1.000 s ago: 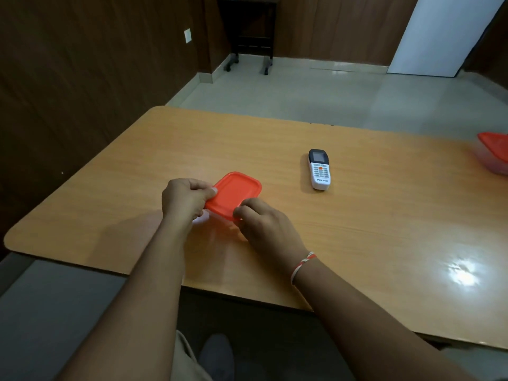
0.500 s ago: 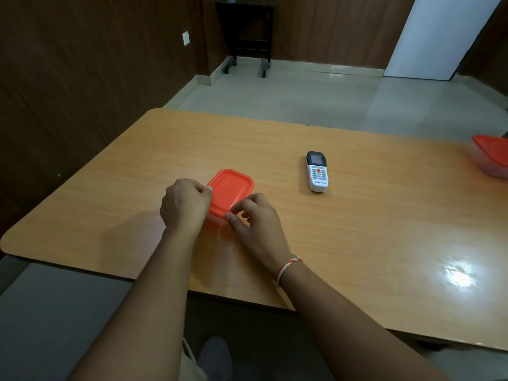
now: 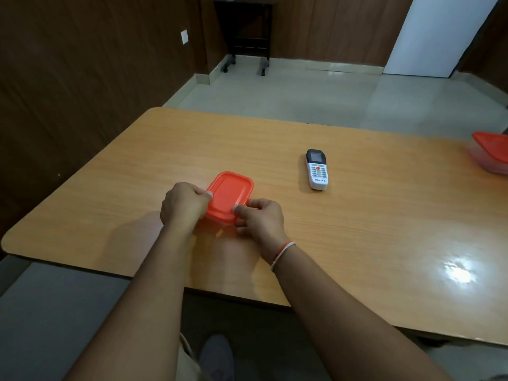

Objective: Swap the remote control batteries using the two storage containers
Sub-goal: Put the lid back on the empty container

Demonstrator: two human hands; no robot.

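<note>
A small clear container with an orange lid (image 3: 229, 196) rests on the wooden table (image 3: 357, 243) in front of me. My left hand (image 3: 184, 207) grips its left side, thumb on the lid's edge. My right hand (image 3: 259, 220) holds its near right corner, thumb pressed on the lid. The lid lies flat on the container; what is inside is hidden. A white remote control (image 3: 317, 169) with a dark screen lies face up to the right, apart from both hands. A second orange-lidded container (image 3: 490, 154) sits at the table's far right edge, partly cut off.
A dark wheeled stand (image 3: 243, 34) is against the far wall. Wood-panelled wall runs along the left, close to the table's left edge. Tiled floor lies beyond the table. A glare spot shines on the table at the right.
The orange lid was tilted up at its near edge a second ago; it now lies flat on the container. Both hands closed in on the container's sides.
</note>
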